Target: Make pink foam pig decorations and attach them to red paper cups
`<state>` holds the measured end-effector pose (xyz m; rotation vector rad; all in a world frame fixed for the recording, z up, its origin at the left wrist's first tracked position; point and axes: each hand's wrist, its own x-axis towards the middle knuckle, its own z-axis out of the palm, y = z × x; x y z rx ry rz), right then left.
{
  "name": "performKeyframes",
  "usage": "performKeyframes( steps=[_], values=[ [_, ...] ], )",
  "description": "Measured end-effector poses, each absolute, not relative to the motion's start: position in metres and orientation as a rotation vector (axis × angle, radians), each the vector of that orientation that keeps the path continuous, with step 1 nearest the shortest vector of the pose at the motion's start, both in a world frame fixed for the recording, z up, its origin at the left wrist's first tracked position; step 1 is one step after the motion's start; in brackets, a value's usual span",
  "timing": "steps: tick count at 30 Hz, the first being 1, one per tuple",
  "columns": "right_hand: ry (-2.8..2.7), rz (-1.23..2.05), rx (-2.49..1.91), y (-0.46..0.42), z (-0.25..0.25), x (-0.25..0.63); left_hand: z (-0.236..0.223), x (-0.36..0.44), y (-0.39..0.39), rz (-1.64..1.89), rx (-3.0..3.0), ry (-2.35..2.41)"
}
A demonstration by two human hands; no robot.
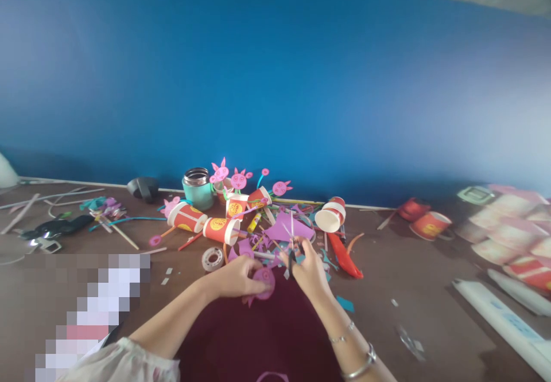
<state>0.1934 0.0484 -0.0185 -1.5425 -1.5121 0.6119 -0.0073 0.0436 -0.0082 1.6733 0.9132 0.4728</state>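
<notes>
My left hand (236,277) pinches a round pink paper cutout (263,282) with small points sticking out, low over a dark maroon sheet (258,336). My right hand (306,267) is closed round the handles of a pair of scissors (291,244) whose blades point up and away from me, just right of the cutout. Both hands hover near the front of a heap of pink and purple paper scraps (286,230).
Red paper cups (221,230) lie tipped over behind the scraps, some carrying pink bunny faces (238,180) on sticks. A teal metal jar (198,188), a tape roll (212,258), a white-mouthed cup (329,217) and a red tool (344,256) are nearby. More cups (430,225) stand right.
</notes>
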Motion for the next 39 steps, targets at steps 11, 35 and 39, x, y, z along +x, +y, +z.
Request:
performKeyframes(
  steps=[11,35,39],
  values=[
    [-1.608,0.512,-1.555,0.048,-0.020,0.193,0.007,-0.013,0.048,0.581,2.203,1.801],
    [-1.033,0.957,-1.038,0.043,-0.020,0.180,0.002,0.013,0.056,1.506,0.935,1.136],
    [-0.985,1.109,-1.073,0.042,-0.016,0.177,-0.007,0.040,0.046,1.449,0.775,0.965]
  ],
)
